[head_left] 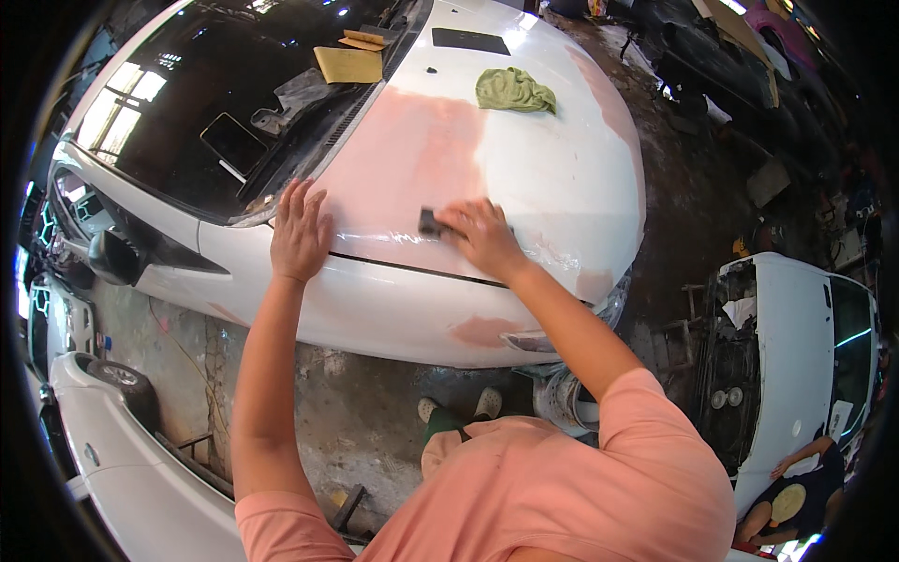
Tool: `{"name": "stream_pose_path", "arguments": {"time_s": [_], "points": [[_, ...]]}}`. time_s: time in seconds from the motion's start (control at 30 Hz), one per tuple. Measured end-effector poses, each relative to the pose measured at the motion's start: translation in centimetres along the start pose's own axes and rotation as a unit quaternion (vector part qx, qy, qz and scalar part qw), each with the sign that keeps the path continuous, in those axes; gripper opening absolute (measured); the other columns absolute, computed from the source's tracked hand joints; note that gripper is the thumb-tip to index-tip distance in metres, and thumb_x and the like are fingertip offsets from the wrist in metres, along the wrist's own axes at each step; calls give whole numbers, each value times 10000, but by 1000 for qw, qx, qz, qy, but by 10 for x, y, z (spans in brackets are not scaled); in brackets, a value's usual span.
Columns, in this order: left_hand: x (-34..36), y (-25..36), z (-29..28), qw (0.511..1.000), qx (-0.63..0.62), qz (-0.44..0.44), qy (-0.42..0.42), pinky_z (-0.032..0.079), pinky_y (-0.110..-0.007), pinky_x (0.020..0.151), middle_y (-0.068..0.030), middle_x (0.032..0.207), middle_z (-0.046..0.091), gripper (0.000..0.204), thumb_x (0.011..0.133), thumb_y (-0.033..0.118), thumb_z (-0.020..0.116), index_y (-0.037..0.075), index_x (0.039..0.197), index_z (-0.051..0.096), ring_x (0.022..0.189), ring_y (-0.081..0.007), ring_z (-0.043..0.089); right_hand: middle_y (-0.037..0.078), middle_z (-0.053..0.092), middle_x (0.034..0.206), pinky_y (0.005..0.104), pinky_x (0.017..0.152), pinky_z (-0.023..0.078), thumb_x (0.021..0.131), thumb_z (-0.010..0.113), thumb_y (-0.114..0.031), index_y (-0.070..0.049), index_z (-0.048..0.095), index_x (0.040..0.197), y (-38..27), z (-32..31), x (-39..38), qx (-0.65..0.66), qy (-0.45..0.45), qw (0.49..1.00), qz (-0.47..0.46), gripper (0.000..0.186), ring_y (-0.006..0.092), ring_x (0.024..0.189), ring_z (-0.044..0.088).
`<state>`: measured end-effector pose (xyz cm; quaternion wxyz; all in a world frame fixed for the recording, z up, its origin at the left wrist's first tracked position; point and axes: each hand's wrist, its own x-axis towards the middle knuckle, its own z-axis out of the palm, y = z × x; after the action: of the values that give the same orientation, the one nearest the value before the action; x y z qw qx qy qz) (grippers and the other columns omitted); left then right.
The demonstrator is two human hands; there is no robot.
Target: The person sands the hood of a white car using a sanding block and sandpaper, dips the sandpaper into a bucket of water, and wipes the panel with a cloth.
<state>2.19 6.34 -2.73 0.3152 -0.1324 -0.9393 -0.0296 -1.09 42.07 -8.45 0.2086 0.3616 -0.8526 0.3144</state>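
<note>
A white car hood [562, 178] with a broad pinkish filler patch [412, 150] lies under both my hands. My left hand [300, 234] rests with its fingers stretched out near the rear corner of the hood, beside the windshield base. My right hand [482, 236], slightly blurred, is closed on a dark sanding block [430, 223], which lies against the wet-looking patch near the hood's near edge. Farther across the hood a crumpled green cloth [515, 91] sits next to a flat dark sheet [470, 41].
On the windshield lie a phone [234, 145] and pieces of yellowish sandpaper [349, 66]. A bucket [565, 398] stands by the front of the car. Another white car [159, 459] is at the left, a white vehicle [796, 347] at the right. A person [796, 496] sits at the lower right.
</note>
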Motion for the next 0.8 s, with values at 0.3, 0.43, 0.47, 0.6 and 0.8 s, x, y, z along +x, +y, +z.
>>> {"name": "stream_pose_path", "arguments": {"time_s": [0.3,0.43,0.47,0.6,0.8], "points": [[-2,-2,1,1000,0,-13,6,305,-503,1269,-117,1556,499,384,1012,201,585,111,1385,605,1520,-362,372,-3,653,1265,466,972,462,903,780,-227,-225,710,1264,20,-9,-3,-25,22,999,-3,368,270,1160,576],[-8,-3,-3,1000,2,-21,3,302,-500,1271,-118,1563,493,382,1018,206,582,108,1387,603,1529,-361,361,-1,657,1248,463,1029,457,902,794,-239,-200,711,1269,2,-10,-36,6,-37,999,2,378,276,1188,576],[-7,-1,-2,1000,-1,-16,4,301,-500,1272,-118,1563,493,380,1020,207,580,104,1385,604,1529,-362,361,3,657,1242,466,1033,458,902,795,-238,-194,709,1263,5,-7,-28,11,-30,999,-2,373,279,1176,579],[-1,2,2,1000,-12,-9,6,298,-500,1272,-120,1564,496,374,1025,208,570,92,1379,605,1531,-365,358,21,652,1230,479,1033,459,925,762,-249,-176,701,1231,-9,17,45,43,-14,999,-20,321,296,1135,575],[-6,-4,-5,1000,-10,-24,9,302,-498,1269,-123,1557,509,378,1030,204,556,94,1388,603,1525,-370,364,0,649,1269,491,1034,462,938,744,-269,-196,693,1284,-29,17,1,69,-77,994,-33,357,287,1153,580]]}}
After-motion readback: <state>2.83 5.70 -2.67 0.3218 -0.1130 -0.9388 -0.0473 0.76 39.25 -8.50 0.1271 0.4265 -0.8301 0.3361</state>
